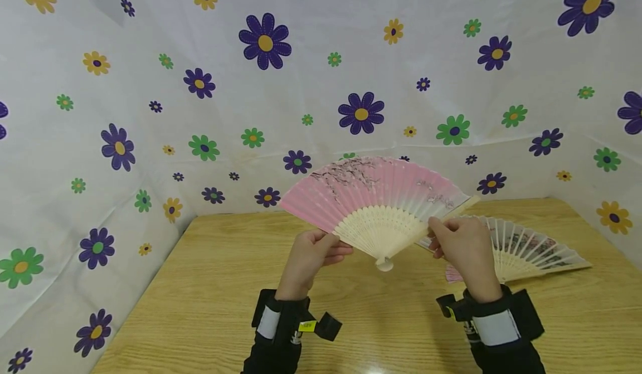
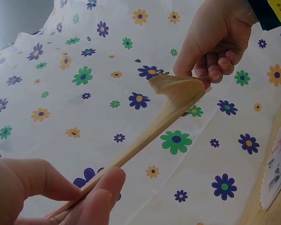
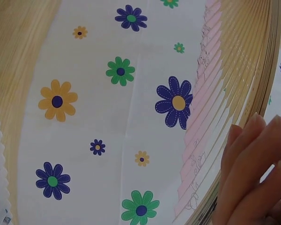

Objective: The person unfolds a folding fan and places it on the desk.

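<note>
A pink folding fan [image 1: 371, 190] with dark blossom branches and pale wooden ribs is spread wide above the table, pivot end down. My left hand [image 1: 311, 257] pinches its left edge between thumb and fingers. On the other side, my right hand [image 1: 466, 251] pinches the right outer rib. In the left wrist view the fan [image 2: 150, 136] appears nearly edge-on. The right wrist view shows the pink pleats [image 3: 208, 98] beside the right hand's fingers [image 3: 243, 173]. Behind the right hand, a white folding fan [image 1: 536, 246] with a dark pattern lies spread, partly hidden.
A pink tassel [image 1: 453, 274] lies by the white fan. Beneath everything is a wood-grain table [image 1: 210, 307]. A white cloth [image 1: 311, 84] printed with flowers hangs behind the table and along its sides.
</note>
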`<state>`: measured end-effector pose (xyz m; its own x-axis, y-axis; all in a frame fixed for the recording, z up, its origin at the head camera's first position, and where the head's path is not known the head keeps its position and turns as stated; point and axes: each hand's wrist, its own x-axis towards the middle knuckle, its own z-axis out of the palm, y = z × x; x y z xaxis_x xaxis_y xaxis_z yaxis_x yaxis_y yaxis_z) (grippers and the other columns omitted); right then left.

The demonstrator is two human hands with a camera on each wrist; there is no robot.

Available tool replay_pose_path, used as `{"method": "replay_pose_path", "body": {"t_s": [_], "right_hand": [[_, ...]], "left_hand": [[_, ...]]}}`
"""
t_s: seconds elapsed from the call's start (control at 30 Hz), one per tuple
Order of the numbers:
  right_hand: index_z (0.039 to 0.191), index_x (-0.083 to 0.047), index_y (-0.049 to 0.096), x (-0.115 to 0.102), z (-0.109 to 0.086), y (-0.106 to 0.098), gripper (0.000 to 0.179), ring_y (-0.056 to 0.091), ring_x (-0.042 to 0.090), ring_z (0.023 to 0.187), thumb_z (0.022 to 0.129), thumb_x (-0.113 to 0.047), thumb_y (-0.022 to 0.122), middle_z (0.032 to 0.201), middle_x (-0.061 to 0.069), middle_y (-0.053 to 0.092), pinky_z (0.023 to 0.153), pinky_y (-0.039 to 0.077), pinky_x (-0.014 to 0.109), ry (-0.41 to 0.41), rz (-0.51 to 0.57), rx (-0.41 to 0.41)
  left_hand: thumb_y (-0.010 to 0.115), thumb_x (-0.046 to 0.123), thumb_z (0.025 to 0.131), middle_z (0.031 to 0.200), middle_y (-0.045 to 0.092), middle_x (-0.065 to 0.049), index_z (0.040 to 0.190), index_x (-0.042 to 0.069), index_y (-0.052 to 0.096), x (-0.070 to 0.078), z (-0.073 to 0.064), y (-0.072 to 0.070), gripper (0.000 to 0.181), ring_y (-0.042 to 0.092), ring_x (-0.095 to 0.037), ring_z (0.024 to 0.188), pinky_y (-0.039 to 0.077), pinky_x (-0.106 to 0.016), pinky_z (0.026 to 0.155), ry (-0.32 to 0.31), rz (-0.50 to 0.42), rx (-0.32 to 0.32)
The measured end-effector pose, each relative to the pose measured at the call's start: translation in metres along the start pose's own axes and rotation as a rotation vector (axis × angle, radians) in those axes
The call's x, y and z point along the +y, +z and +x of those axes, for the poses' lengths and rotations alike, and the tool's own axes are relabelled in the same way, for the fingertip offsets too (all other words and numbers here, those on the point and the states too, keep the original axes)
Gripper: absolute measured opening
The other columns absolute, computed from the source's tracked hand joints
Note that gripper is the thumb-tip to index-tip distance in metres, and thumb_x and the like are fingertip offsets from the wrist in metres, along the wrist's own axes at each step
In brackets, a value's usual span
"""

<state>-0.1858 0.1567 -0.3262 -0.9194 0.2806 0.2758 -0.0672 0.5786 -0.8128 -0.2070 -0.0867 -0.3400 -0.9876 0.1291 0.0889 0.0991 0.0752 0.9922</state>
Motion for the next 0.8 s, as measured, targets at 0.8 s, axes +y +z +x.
{"method": "replay_pose_path", "body": {"t_s": [0.8], "right_hand": [[0.066,-0.014,0.066,0.016,0.008,0.012,0.034,0.055,0.002,0.049,0.098,-0.016,0.057,0.057,-0.011,0.063,0.044,0.049,0.01,0.225,0.755,-0.193]], "left_hand": [[0.048,-0.003,0.097,0.078,0.074,-0.01,0.103,-0.017,0.063,-0.001,0.003,0.0,0.021,0.072,-0.011,0.071,0.058,-0.012,0.059,0.007,-0.201,0.199]]}}
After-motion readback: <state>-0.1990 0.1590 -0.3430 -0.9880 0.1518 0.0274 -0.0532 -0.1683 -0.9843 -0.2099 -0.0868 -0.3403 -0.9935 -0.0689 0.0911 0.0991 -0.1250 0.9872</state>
